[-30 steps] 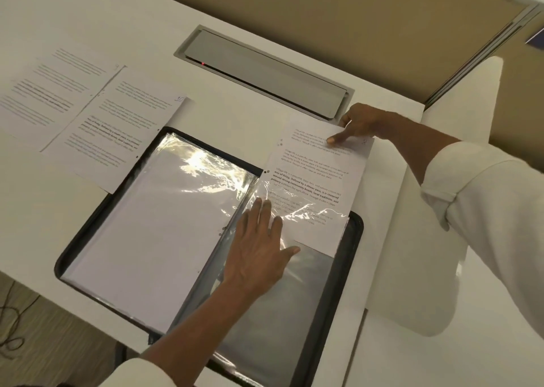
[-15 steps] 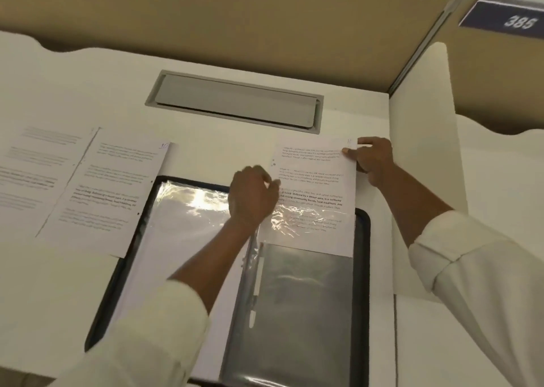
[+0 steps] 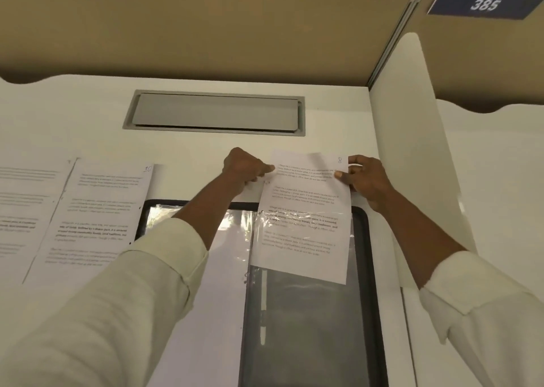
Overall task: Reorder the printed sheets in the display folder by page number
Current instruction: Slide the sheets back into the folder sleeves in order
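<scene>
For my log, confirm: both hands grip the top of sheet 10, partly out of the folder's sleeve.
Wrong number: in the head view the left hand and right hand grip the top of sheet 8, partly out of the folder's sleeve.

Soft, even indoor light from above falls on a white desk (image 3: pixel 73 116), warm and a little dim. White glare streaks the clear plastic pocket (image 3: pixel 160 214) of the open folder (image 3: pixel 361 239) and hides what lies under it. The printed sheet (image 3: pixel 306 204) pinched by the left hand (image 3: pixel 244 169) and right hand (image 3: pixel 368 180) shows only soft grey lines, its small print too blurred to read. A faint shadow sits on the desk beneath the right hand. The wide lens bows the desk's far edge, and the shirt sleeves (image 3: pixel 112 313) at the bottom corners look stretched and soft.
</scene>
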Tool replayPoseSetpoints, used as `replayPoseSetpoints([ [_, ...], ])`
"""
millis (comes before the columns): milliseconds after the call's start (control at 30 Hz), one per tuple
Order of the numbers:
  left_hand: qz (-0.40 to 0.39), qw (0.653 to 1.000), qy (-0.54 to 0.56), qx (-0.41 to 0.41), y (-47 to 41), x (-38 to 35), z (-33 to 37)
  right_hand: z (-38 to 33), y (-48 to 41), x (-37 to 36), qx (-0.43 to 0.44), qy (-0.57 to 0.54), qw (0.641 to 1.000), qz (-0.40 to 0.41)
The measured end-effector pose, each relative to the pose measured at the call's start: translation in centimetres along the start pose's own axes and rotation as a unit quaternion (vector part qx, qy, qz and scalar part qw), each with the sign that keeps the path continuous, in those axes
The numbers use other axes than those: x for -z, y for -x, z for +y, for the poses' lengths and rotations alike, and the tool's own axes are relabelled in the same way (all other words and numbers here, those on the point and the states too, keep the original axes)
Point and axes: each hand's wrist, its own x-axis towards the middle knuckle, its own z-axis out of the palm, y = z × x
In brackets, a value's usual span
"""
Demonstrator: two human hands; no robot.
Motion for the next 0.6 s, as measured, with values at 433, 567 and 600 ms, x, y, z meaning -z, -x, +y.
replayPoseSetpoints([
  [433,-0.002,0.997,-0.064,-0.031,1.5,-0.9,-1.5,1.9,1.0,-0.8,0.049,0.024,0.993,0.108],
  [567,-0.013,0.999,-0.040,-0.017,1.4,-1.3,-0.7,1.7,-0.2,-0.3,0.044,0.044,0.996,0.065],
  [600,-0.022,0.998,-0.049,-0.020,1.2,-1.3,-0.7,1.7,-0.5,-0.1,0.042,0.043,0.997,0.058],
])
